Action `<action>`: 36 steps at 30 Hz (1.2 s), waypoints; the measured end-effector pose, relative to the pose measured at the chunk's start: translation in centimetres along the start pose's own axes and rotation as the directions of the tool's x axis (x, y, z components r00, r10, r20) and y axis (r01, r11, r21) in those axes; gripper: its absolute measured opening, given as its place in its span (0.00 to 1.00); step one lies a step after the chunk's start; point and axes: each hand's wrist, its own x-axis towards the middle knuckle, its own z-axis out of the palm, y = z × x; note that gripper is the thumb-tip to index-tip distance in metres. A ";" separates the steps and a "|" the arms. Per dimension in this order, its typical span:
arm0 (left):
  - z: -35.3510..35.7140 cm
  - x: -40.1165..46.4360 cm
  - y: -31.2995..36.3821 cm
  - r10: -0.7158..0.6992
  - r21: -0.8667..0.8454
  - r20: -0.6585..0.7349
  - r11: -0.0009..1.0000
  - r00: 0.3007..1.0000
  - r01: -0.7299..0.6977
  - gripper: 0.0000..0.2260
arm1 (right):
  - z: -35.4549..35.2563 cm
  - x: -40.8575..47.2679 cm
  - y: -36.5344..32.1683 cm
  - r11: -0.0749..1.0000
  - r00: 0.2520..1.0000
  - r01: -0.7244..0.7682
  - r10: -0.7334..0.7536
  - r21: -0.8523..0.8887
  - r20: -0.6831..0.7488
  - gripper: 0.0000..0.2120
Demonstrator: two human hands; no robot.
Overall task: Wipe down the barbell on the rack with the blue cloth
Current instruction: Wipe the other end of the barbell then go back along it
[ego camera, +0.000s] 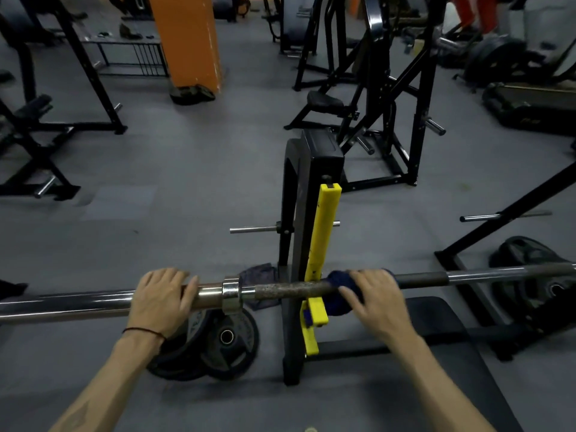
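Grey gym floor (174,169) all around, with black machines and an orange pillar (187,42) further back. The barbell (290,288) runs straight across the view, sitting on the rack (299,188), a black upright with a yellow plastic holder (324,229) that the bar rests against. The sleeve end on the left is shiny chrome, then there's a collar, then a rusty-looking stretch of shaft near the rack.

Under the bar there's a black bench pad (436,353) on the right, and a couple of weight plates (218,341) lying flat on the floor to the left of the rack's base.

Left hand (162,297) is draped over the chrome sleeve just outside the collar, grip curled around it, thin dark band on the wrist. Right hand (374,300) is on the shaft just right of the yellow holder, fingers wrapped over the blue cloth (338,283), which is bunched round the bar under the palm with a bit poking out toward the rack.
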 end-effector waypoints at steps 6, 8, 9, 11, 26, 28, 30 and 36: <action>0.7 0.0 0.1 -0.044 -0.025 -0.067 0.999 0.997 0.042 0.20 | 2.3 1.0 -5.2 0.888 0.877 -0.459 0.448 -0.028 -0.173 0.19; 0.9 -0.1 0.0 -0.046 -0.015 -0.064 0.999 0.997 0.045 0.20 | 2.6 1.0 -7.6 0.932 0.915 -0.359 0.360 0.036 -0.185 0.19; 1.0 -0.2 -0.2 -0.044 -0.013 -0.059 0.999 0.997 0.044 0.20 | 2.5 1.1 -7.9 0.946 0.923 -0.316 0.323 0.065 -0.207 0.19; 1.0 -0.2 -0.4 -0.041 -0.014 -0.037 0.999 0.998 0.040 0.19 | 1.8 1.5 -8.3 0.948 0.913 -0.296 0.317 0.116 -0.258 0.18; 1.0 0.0 -0.7 0.037 -0.041 -0.079 0.998 0.996 -0.040 0.18 | 5.0 1.5 -23.5 0.662 0.994 -0.111 0.092 0.741 0.066 0.19; 1.0 0.1 -1.0 0.058 -0.055 -0.065 0.997 0.996 -0.061 0.18 | 6.3 1.7 -20.3 0.658 0.984 -0.168 0.153 0.735 0.088 0.20; 1.0 0.1 -1.4 0.077 -0.056 -0.063 0.995 0.995 -0.081 0.18 | 6.1 1.8 -17.4 0.819 0.962 -0.222 0.272 0.529 -0.018 0.18; 0.9 0.2 -1.1 0.050 -0.056 -0.029 0.997 0.998 -0.052 0.19 | 5.9 2.5 -21.2 0.953 0.980 -0.193 0.200 0.233 -0.010 0.20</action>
